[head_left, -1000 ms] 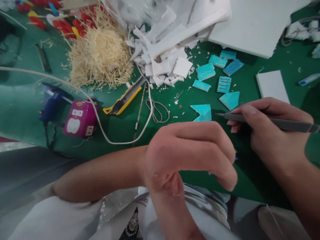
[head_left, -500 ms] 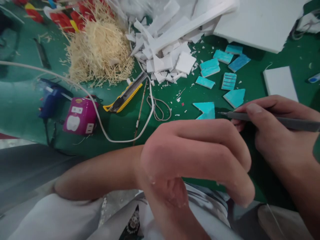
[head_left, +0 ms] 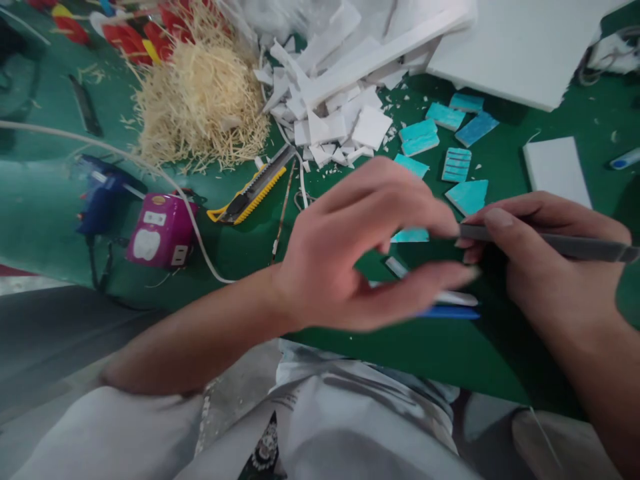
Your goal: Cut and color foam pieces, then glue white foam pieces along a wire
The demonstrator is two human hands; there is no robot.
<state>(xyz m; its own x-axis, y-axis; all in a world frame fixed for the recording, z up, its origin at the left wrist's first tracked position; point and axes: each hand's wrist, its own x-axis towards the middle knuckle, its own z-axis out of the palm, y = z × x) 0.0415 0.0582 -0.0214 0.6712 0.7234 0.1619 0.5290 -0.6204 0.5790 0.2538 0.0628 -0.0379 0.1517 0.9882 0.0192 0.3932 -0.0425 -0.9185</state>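
My right hand point(head_left: 555, 260) grips a slim grey pen-like tool point(head_left: 565, 245), pointing left. Its tip is hard to make out beside my left index fingertip. My left hand point(head_left: 350, 253) hovers over the table, thumb and index finger apart in a C shape, slightly blurred, with nothing seen between them. Partly hidden behind it is a notched turquoise foam piece point(head_left: 411, 235). A white stick-like item point(head_left: 460, 299) and a blue pen point(head_left: 455, 312) lie under my left thumb. Beyond my hands lie several turquoise pieces, one with dark stripes point(head_left: 457, 165) and one pointed point(head_left: 469, 197).
White foam scraps point(head_left: 345, 120) are heaped at the back, beside a large foam board point(head_left: 520, 47). A yellow utility knife point(head_left: 255, 187), a magenta adapter point(head_left: 163, 230), a blue glue gun point(head_left: 103, 193) and wood shavings point(head_left: 205, 100) lie leftward. A white cable point(head_left: 165, 177) crosses there.
My left hand has gone from curled, bent-down fingers to an opened thumb and index finger, moving up beside the tool's tip. The white item and blue pen beneath have come into view.
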